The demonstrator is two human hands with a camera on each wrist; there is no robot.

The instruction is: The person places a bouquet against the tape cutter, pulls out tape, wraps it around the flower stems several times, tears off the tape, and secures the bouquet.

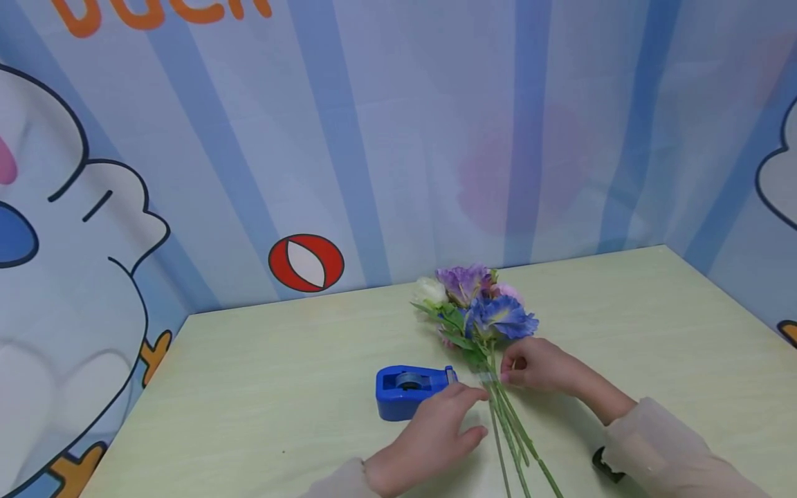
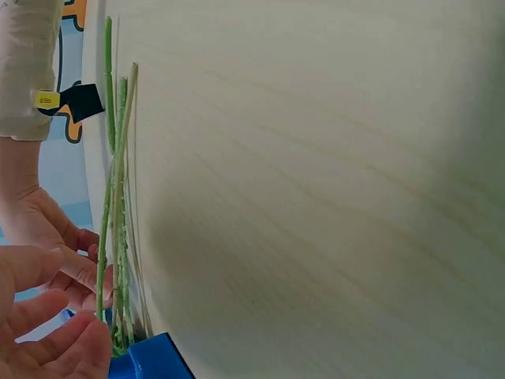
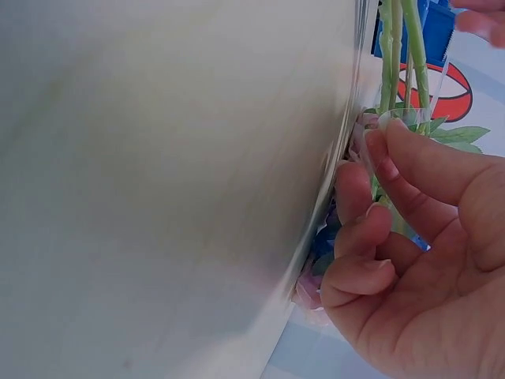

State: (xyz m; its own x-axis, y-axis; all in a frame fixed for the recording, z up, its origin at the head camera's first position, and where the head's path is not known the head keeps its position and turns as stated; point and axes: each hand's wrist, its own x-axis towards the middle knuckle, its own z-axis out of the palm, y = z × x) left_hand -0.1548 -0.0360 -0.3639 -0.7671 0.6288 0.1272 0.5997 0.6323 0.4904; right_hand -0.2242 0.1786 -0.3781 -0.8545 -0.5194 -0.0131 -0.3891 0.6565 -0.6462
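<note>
A bunch of artificial flowers (image 1: 482,308) in purple, blue, white and pink lies on the pale green table (image 1: 261,387), its green stems (image 1: 513,436) running toward me. My right hand (image 1: 507,370) pinches a strip of clear tape (image 1: 487,377) against the stems just below the leaves. In the right wrist view the right hand (image 3: 379,158) holds the tape (image 3: 398,117) at its fingertip beside the stems (image 3: 402,47). My left hand (image 1: 463,415) lies relaxed left of the stems, fingertips close to the tape, holding nothing. A blue tape dispenser (image 1: 407,391) sits just behind it.
Striped cartoon-print walls (image 1: 373,138) enclose the table at the back and both sides. A small black object (image 1: 607,465) sits by my right sleeve. In the left wrist view the stems (image 2: 114,197) lie along the table with the dispenser (image 2: 150,359) at the bottom.
</note>
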